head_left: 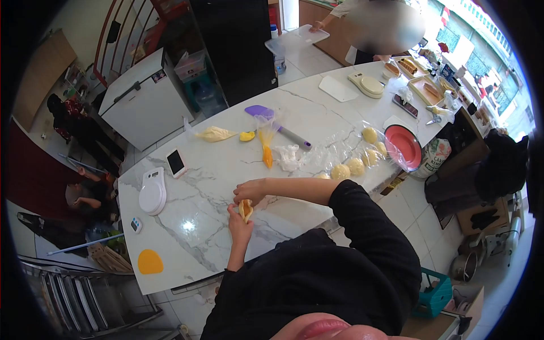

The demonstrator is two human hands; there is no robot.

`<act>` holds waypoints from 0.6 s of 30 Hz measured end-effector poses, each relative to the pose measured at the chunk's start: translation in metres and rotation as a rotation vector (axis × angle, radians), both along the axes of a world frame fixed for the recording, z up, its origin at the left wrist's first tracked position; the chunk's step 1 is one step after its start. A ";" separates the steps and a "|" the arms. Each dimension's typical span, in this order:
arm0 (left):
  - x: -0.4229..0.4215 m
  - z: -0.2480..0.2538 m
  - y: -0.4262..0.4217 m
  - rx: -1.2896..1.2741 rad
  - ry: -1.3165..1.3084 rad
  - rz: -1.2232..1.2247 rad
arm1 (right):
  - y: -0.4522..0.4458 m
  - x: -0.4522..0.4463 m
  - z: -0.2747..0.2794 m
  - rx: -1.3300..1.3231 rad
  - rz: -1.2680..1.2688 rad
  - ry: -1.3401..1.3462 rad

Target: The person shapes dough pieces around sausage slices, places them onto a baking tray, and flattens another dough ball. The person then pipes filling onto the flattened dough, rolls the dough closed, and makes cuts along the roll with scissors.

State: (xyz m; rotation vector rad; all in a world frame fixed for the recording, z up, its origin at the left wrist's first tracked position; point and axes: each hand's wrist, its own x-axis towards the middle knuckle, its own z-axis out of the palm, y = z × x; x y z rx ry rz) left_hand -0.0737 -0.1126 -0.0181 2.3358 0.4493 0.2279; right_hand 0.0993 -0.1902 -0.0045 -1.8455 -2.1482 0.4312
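A small piece of dough (246, 211) with an orange-brown filling showing along its open middle is between my hands, just above the marble-patterned table (204, 249). My left hand (240, 225) grips it from below. My right hand (253, 191) is bent over its top end, with the fingers closed at its edge; what exactly they pinch is partly hidden. Beyond my hands lie a piping bag with orange filling (267, 153), a crumpled clear plastic bag (290, 158) and a spatula with a purple blade (259, 111). Several dough balls (356, 166) sit under plastic film to the right.
A white kitchen scale (153, 191), a phone (176, 162), a timer (136, 225) and a yellow dough scraper (150, 261) are at the left. A red plate (403, 147) is at the right. Another person (362, 28) stands at the far end; others are at the left.
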 end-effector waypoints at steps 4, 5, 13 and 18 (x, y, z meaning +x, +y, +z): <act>-0.001 0.010 0.010 -0.122 -0.059 0.048 | -0.001 -0.007 0.006 -0.073 -0.105 0.128; -0.001 0.013 0.017 -0.125 -0.091 0.050 | -0.003 -0.010 0.007 -0.055 -0.158 0.183; -0.020 0.052 0.054 -0.401 -0.097 -0.357 | -0.049 -0.066 0.047 -0.272 -0.733 0.884; -0.033 -0.003 0.040 -0.171 -0.039 -0.385 | -0.075 -0.100 0.010 -0.143 -0.822 0.436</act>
